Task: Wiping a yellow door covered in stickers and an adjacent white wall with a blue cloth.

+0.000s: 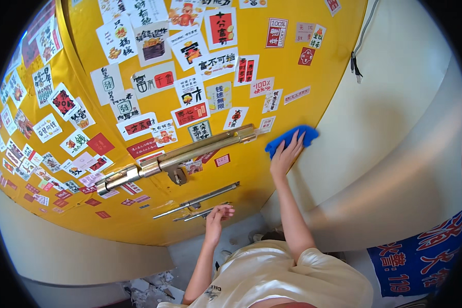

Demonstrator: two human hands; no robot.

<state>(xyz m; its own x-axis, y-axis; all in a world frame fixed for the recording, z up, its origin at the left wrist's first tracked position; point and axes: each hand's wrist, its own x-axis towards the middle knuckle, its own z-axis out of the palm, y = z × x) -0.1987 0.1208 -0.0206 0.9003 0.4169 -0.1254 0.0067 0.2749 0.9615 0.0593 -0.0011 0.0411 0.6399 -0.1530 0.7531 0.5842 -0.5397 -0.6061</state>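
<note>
My right hand point(287, 156) presses a bunched blue cloth point(309, 135) against the right edge of a yellow panel point(251, 169), fingers bent over it. My left hand point(218, 219) hangs lower, in front of the panel's bottom part, loosely curled with nothing visible in it. Close to its fingertips are slim metal bars point(197, 201) on the panel. Above them a large brass-coloured sliding bolt point(190, 154) runs across, with a small latch piece point(178, 176) below it. Many paper stickers point(154, 79) in red, white and yellow cover the panel's upper and left parts.
A pale wall point(374, 138) meets the panel on the right, with a dark cable point(353, 61) hanging on it. A blue printed banner point(421, 256) lies at lower right. Scattered white scraps point(149, 291) lie on the floor at lower left.
</note>
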